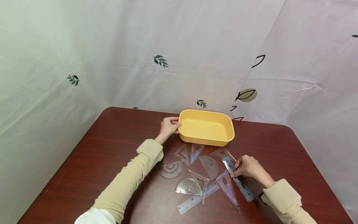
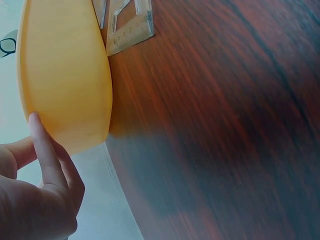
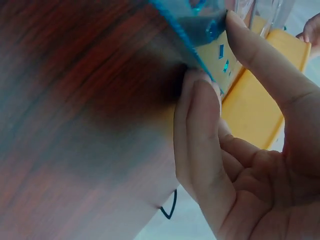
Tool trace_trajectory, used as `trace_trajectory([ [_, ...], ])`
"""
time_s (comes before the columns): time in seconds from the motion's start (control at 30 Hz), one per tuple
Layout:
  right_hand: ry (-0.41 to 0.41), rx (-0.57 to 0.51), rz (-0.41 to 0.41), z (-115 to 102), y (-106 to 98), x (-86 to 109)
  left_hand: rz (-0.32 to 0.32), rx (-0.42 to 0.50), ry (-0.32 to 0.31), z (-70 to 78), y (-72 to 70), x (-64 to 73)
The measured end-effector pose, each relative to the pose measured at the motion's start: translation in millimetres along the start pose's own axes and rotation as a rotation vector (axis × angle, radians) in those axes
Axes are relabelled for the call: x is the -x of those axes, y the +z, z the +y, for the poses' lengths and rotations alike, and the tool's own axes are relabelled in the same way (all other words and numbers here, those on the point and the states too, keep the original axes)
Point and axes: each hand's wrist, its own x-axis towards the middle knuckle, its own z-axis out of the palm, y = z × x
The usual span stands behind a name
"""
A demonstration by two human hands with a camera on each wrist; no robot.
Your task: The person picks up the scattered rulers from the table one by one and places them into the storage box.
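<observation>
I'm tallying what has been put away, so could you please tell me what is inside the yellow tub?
The yellow tub shows only its bare yellow floor; nothing lies in it. The near wall hides a thin strip of floor. The left hand holds its rim.

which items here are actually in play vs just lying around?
In play:
- blue straight ruler, pinched by the right hand
- yellow tub, its end held by the left hand

Lying about:
- clear set squares
- protractors
- second straight ruler
</observation>
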Motion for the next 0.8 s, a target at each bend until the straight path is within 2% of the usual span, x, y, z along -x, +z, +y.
trace_trajectory([
  [0.13,-0.005,-0.019,-0.017,0,-1,-0.6,0.009,0.004,0.009,-1.9,-0.1,-0.3],
  [0.33,-0.001,-0.222,-0.147,6,-7,-5.5,0.015,0.007,0.026,-2.2,1.0,0.2],
  [0.57,-0.131,-0.333,-0.301,14,-16,-13.7,0.004,0.007,0.019,1.0,0.7,3.1],
  [0.7,-0.204,-0.35,-0.309,11,-24,-17.1,-0.001,0.012,0.01,1.3,0.1,2.4],
  [0.8,-0.229,-0.331,-0.29,6,-34,-19.2,-0.01,0.019,-0.003,2.5,-0.4,2.3],
])
